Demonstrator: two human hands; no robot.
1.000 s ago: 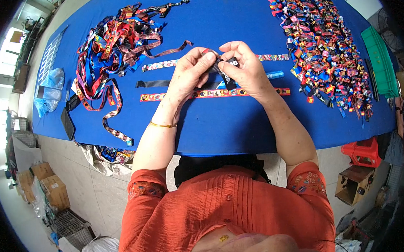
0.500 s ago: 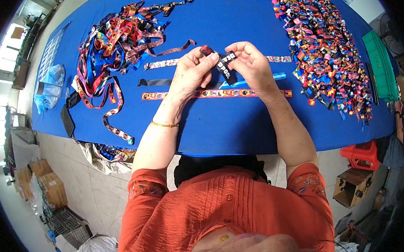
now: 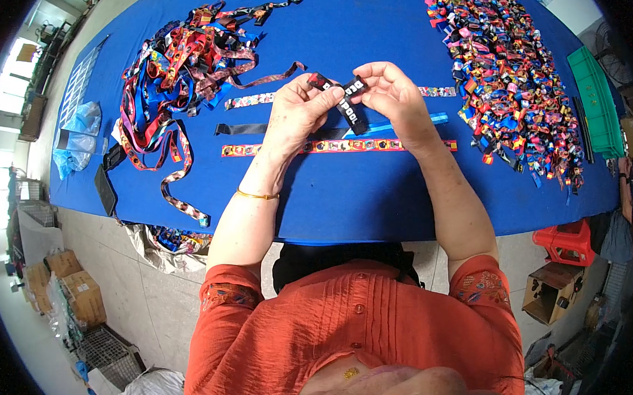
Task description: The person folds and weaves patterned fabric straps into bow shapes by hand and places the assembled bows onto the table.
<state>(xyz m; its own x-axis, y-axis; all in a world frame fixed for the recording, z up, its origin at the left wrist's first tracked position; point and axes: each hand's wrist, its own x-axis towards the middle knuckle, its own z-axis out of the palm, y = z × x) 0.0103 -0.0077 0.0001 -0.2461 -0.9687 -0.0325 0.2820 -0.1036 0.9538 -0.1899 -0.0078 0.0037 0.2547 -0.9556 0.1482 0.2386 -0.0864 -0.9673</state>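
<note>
A black printed ribbon strap with white lettering and a bit of red is folded across itself between my hands, above the blue table. My left hand pinches it at the crossing with thumb and fingers. Its upper right end is gripped by the fingertips of my right hand. Flat on the cloth below lie a red and yellow patterned strap, a dark grey strap, a blue strap and a white patterned strap, partly covered by my hands.
A tangled heap of long straps lies at the left. A broad pile of small folded straps covers the right side, with a green crate beyond it. Clear plastic bags sit at the left edge, and a red stool stands at right.
The ribbon strap has turned slightly, and its ends now cross, showing more lettering at the upper left. My right hand has shifted a little up and left. The straps on the table look unmoved.
</note>
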